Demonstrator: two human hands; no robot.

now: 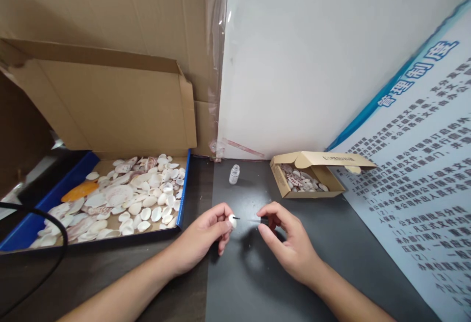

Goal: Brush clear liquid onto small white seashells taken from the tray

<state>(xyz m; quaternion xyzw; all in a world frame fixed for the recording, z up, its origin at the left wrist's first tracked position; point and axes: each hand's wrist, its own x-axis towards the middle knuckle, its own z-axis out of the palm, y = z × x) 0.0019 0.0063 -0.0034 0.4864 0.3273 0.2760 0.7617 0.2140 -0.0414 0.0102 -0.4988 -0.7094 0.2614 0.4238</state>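
Between thumb and fingers of my left hand [217, 226] is a small white shell [232, 221]. A short, thin black piece, like a cord end or stick, juts from the shell to the right. My right hand [285, 241] hovers a little to the right of the shell, thumb and index finger apart. Something small and dark shows between those fingertips, and a faint pale streak lies beside them; I cannot make out either. A small clear bottle [234, 174] stands upright beyond both hands.
On the left, a blue-edged cardboard box [187, 184] with a raised lid holds many shells and an orange piece [80, 191]. A smaller carton [312, 195] with shells stands back right. A black cable [65, 236] curves at far left. A white panel [287, 67] rises behind.
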